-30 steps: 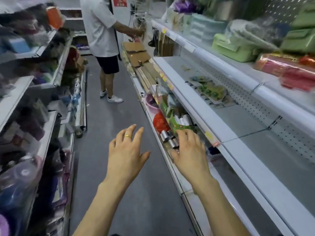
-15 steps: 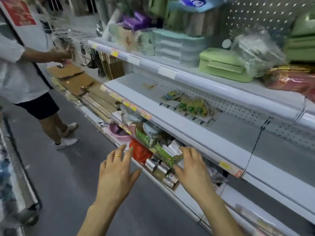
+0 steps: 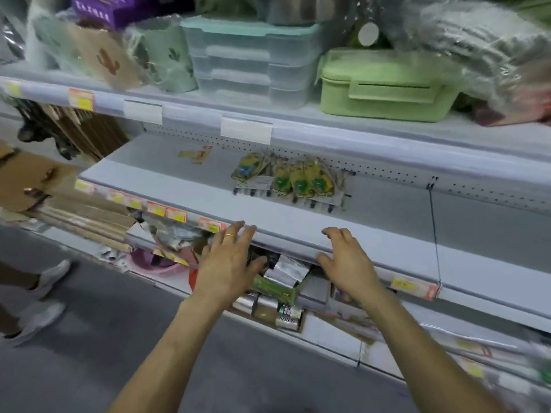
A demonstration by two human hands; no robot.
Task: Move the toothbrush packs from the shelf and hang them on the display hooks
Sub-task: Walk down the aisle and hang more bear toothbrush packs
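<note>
Several yellow-green toothbrush packs (image 3: 293,178) lie in a loose pile at the back of the grey middle shelf (image 3: 185,180), on a row of short black display hooks (image 3: 298,198) that stick out from the pegboard back wall. One small yellow pack (image 3: 196,155) lies alone to their left. My left hand (image 3: 229,260) is held with fingers spread at the shelf's front edge, holding nothing. My right hand (image 3: 347,259) is open too, fingertips near the same edge, well short of the packs.
Above, a shelf carries a green lunch box (image 3: 384,84), stacked clear containers (image 3: 253,61) and wrapped goods. Below the hands, a lower shelf holds a green carton (image 3: 277,287) and foil rolls. Another person's shoes (image 3: 41,299) stand in the aisle at left.
The view has swung right and closer to the shelving. Both hands have risen from the lower shelf's goods to the front edge of the middle shelf.
</note>
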